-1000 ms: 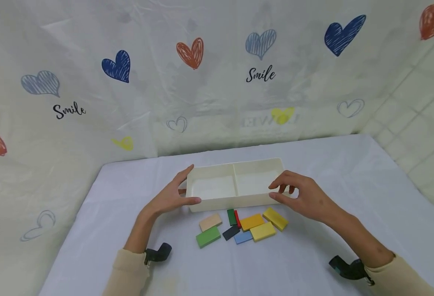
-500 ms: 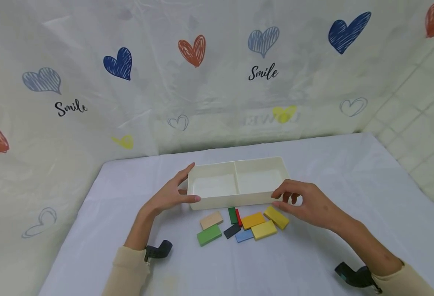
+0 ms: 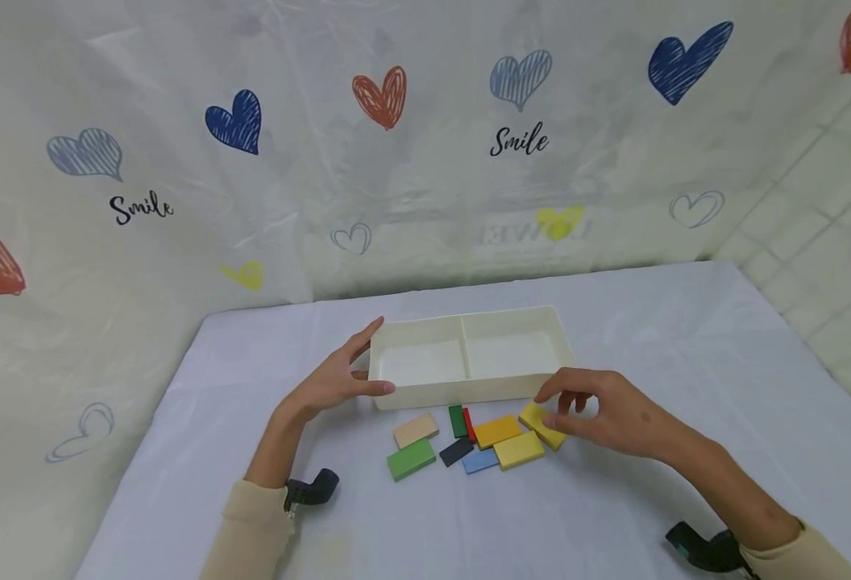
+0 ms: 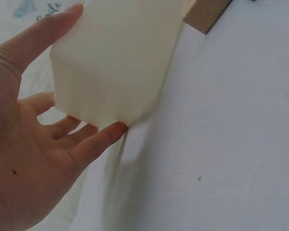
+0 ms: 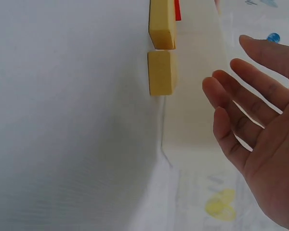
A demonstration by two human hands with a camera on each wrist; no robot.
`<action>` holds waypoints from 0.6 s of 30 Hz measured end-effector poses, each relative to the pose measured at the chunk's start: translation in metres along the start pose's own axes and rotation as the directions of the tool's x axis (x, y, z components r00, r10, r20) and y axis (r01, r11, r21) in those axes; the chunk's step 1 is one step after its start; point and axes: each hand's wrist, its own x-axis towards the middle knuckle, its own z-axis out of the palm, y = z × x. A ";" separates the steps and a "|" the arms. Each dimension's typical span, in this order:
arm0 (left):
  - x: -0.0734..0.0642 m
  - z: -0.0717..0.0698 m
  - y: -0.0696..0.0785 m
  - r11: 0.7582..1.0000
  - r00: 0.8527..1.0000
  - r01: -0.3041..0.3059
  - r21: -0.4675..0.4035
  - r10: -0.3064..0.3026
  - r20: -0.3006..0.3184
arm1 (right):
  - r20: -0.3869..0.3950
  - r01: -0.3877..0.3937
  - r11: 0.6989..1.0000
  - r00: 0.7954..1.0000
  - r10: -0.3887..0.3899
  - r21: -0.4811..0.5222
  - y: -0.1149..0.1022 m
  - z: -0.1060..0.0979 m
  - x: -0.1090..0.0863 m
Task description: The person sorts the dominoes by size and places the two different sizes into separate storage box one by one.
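Note:
A white two-compartment tray (image 3: pixel 462 393) sits on the table, nothing visible in either compartment. My left hand (image 3: pixel 334 385) grips its left end, thumb at the front corner and fingers spread along the end wall (image 4: pixel 101 72). Over the tray's front right, my right hand (image 3: pixel 603 412) hovers with fingers loosely bent, holding nothing. It partly covers the rightmost yellow block (image 3: pixel 533 414) in the head view. From the right wrist, a gap shows between that hand (image 5: pixel 260 115) and the yellow block (image 5: pixel 160 73).
In front of the tray lie loose flat blocks: beige (image 3: pixel 416 430), light green (image 3: pixel 411 459), dark green (image 3: pixel 458 420), red (image 3: pixel 468 424), black (image 3: pixel 456 451), blue (image 3: pixel 479 461), orange (image 3: pixel 496 432) and another yellow one (image 3: pixel 519 450). A heart-printed cloth (image 3: pixel 425 185) hangs behind the table.
My right hand has moved down and toward me, from the tray's right front edge to over the rightmost yellow block. The left hand stays at the tray's left end.

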 end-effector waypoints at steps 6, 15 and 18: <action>0.001 0.001 -0.004 1.000 1.000 0.004 -0.006 -0.004 0.001 | 0.066 -0.007 1.000 0.998 0.006 0.017 0.005 0.000 -0.005; 0.000 0.001 -0.004 1.000 1.000 0.005 -0.015 -0.005 -0.006 | 0.140 -0.026 0.999 0.990 0.023 0.020 0.013 0.006 -0.004; 0.000 0.001 -0.003 1.000 1.000 0.011 -0.023 -0.011 -0.006 | 0.154 -0.035 0.999 0.988 0.032 0.014 0.013 0.006 -0.003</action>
